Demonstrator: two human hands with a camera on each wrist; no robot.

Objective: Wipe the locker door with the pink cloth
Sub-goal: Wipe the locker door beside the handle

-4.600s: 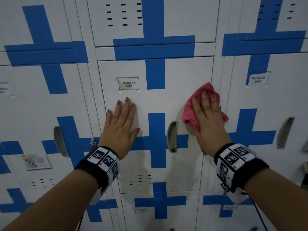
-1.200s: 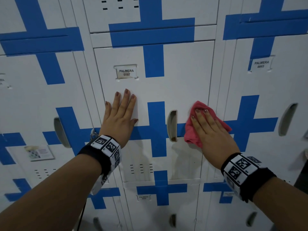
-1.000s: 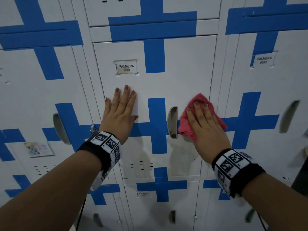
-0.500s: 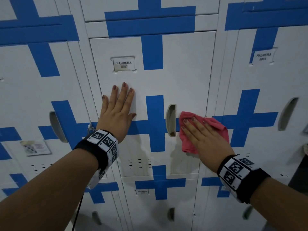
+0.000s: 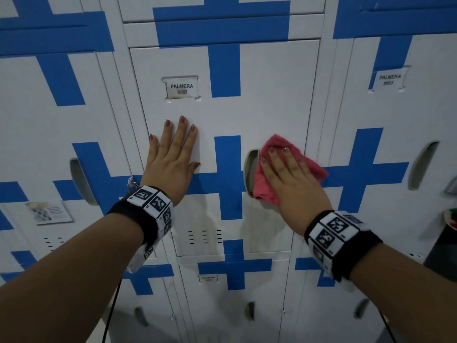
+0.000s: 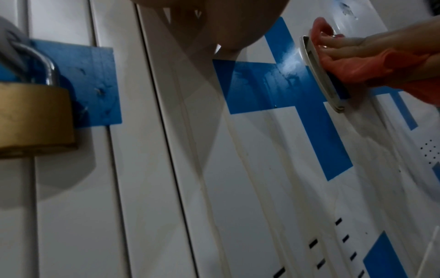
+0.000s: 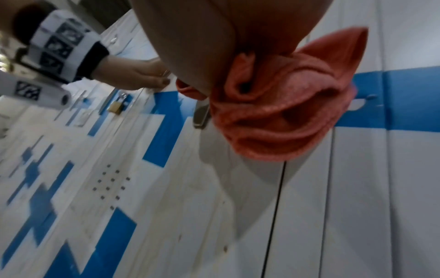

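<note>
The white locker door (image 5: 272, 100) with blue cross tape and a name label fills the middle of the head view. My right hand (image 5: 289, 169) presses the crumpled pink cloth (image 5: 265, 179) flat against the door, just right of its recessed handle (image 5: 250, 169). Straight fingers lie on top of the cloth. In the right wrist view the cloth (image 7: 281, 116) bunches under my palm. My left hand (image 5: 173, 154) lies flat on the door's left side with fingers spread, holding nothing. The left wrist view shows the cloth (image 6: 361, 69) beside the handle (image 6: 319, 75).
A brass padlock (image 6: 31, 116) hangs on the neighbouring locker just left of my left wrist. More lockers with handles stand on both sides (image 5: 420, 164) and below (image 5: 237, 298). Vent slots (image 5: 205, 236) sit low on the door. A dark object (image 5: 445, 233) is at the right edge.
My right hand has rubbed the cloth down the door's right edge and then left and slightly up beside the handle. The left hand has stayed flat in place.
</note>
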